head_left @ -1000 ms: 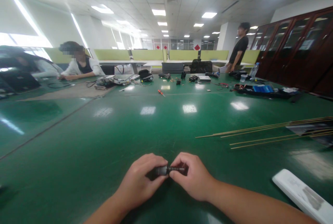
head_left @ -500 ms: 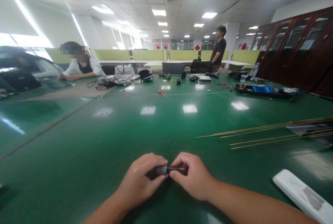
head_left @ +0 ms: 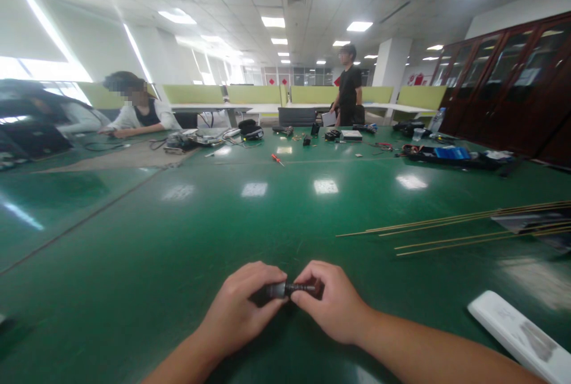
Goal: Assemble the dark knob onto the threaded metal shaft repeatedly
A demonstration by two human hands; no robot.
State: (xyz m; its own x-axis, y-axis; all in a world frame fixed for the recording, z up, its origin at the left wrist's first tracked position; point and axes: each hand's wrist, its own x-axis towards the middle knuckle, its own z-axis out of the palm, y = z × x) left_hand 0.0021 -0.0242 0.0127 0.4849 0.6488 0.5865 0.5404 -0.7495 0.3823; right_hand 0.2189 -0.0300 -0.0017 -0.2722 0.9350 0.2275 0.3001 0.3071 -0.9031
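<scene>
Green tabletop, dark cylindrical part held horizontally over its near side.
Left hand grasps the thick end; right hand pinches the thin ridged section, fingertips near the left's. White oblong object lies to the right, thin yellowish rods beyond it.

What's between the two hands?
Head view: a small dark cylindrical part, wide end at the left hand, thin shaft at the right hand.
</scene>
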